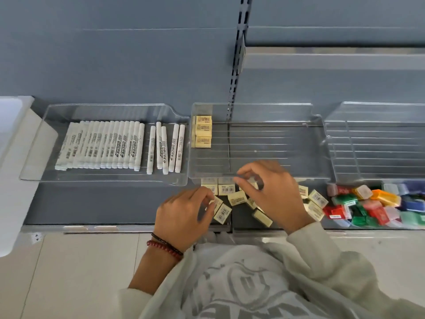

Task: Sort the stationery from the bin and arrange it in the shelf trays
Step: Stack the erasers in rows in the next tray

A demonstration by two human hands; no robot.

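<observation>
We're looking down on a grey shelf [92,203], and three clear trays sit side by side along it: the left tray [103,179], the middle tray [276,143] and the right tray [379,143]. In front of the middle one, loose yellow erasers [226,188] lie scattered on the shelf. To their right, coloured plastic boxes [377,204] are heaped together.

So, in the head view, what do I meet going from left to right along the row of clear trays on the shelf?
Left tray holding white markers → middle tray with yellow erasers in its far left corner → right tray, nothing in its visible part.
</observation>
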